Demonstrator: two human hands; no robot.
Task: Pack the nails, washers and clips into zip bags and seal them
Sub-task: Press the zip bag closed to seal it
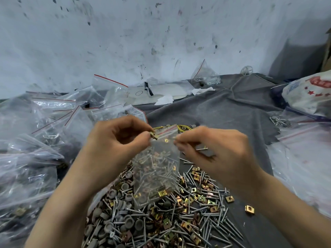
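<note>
A clear zip bag (155, 171) with a red strip at its mouth hangs between my hands, partly filled with nails and gold clips. My left hand (114, 140) pinches the bag's top left corner together with a gold clip (154, 135) at the mouth. My right hand (211, 149) pinches the top right edge of the bag. Below lies a heap of loose nails (202, 217), gold clips (186, 226) and grey washers (114, 208) on a dark grey cloth (223, 108).
Filled zip bags (44, 140) pile up on the left. More plastic bags (308, 158) lie on the right, with a printed white sack (309, 93) behind them. A stained wall (143, 36) stands at the back, with a small bag of parts (206, 74) at its foot.
</note>
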